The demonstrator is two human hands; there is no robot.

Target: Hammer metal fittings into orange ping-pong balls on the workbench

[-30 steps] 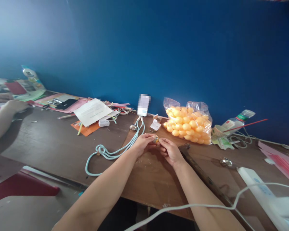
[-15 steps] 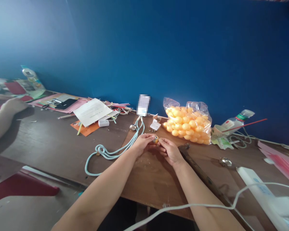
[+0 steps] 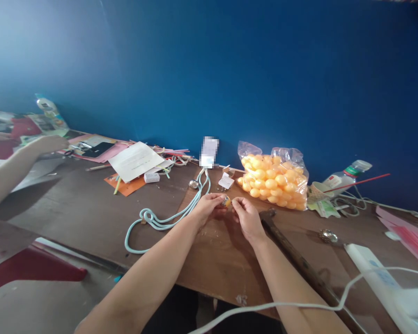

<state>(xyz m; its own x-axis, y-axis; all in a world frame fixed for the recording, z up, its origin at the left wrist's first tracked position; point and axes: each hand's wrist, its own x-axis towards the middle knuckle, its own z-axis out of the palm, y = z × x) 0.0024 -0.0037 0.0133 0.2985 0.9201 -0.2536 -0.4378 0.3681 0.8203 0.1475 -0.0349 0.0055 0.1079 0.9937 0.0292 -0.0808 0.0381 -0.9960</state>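
Over the wooden board, my left hand (image 3: 209, 207) is closed, pinching a small silver and yellow rounded piece (image 3: 226, 201). My right hand (image 3: 246, 217) faces it just to the right, thumb and fingertips pressed together; whatever they grip is too small to make out. Left of my hands a light-blue cord (image 3: 156, 221) lies in loops. A shiny silver rounded piece (image 3: 194, 184) sits beside the cord's upper end. Behind my fingers is a small white card (image 3: 226, 181). A hammer (image 3: 296, 260) lies alongside my right forearm.
A clear bag of orange balls (image 3: 273, 181) stands by the blue wall. Another silver piece (image 3: 329, 236) lies near a white power strip (image 3: 372, 273). A white cable (image 3: 271, 304) crosses in front of my right forearm. At left, another person's arm (image 3: 21, 160) reaches over papers.
My right hand has drawn slightly right, widening the gap from the silver and yellow piece. My left hand keeps its hold. The other person's arm has moved right.
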